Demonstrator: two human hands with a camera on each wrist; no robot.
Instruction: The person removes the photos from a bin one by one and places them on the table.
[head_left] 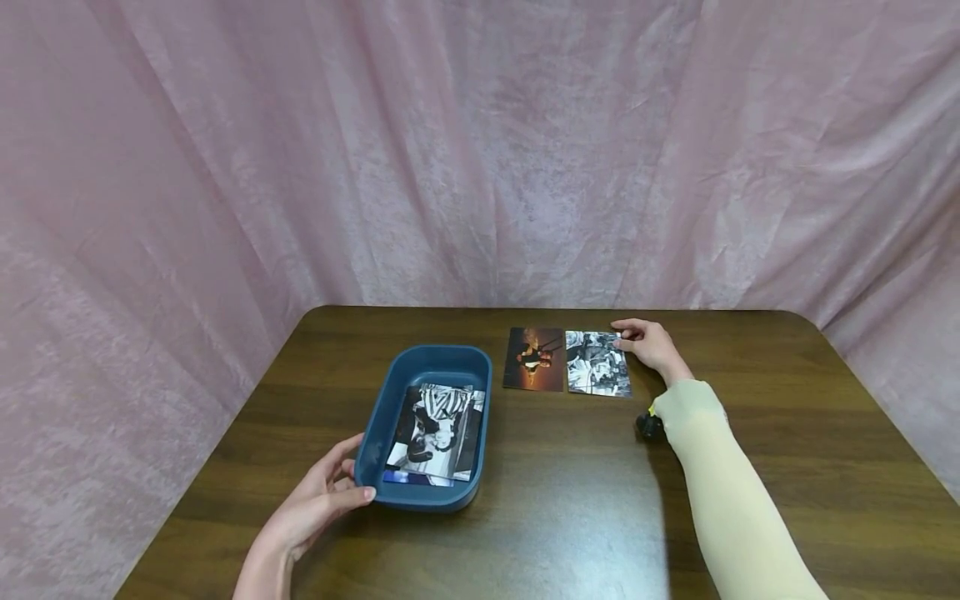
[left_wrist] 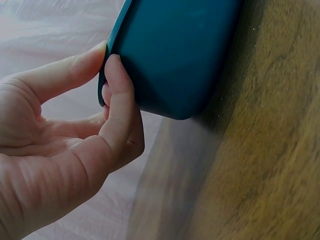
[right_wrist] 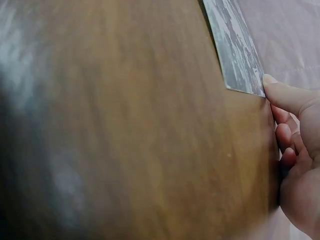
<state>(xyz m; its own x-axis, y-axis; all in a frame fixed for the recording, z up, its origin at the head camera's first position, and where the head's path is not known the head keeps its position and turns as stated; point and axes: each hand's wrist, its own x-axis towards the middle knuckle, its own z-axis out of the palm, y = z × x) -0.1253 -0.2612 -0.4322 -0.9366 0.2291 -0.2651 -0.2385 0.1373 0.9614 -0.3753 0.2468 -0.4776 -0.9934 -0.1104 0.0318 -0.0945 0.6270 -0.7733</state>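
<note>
A blue plastic tub stands left of centre, its near end tilted slightly to the right. My left hand pinches its near left rim between thumb and fingers; the left wrist view shows this hand with the tub wall. Several photos lie overlapped inside. At the far side, a black-and-white photo lies flat. My right hand is at its right edge. In the right wrist view the thumb touches the photo near a corner, the other fingers loosely bent and apart from it.
An orange-brown photo lies just left of the black-and-white one. Beside the right wrist shows a small black object, partly behind the sleeve. The brown wooden table ends at a pink curtain.
</note>
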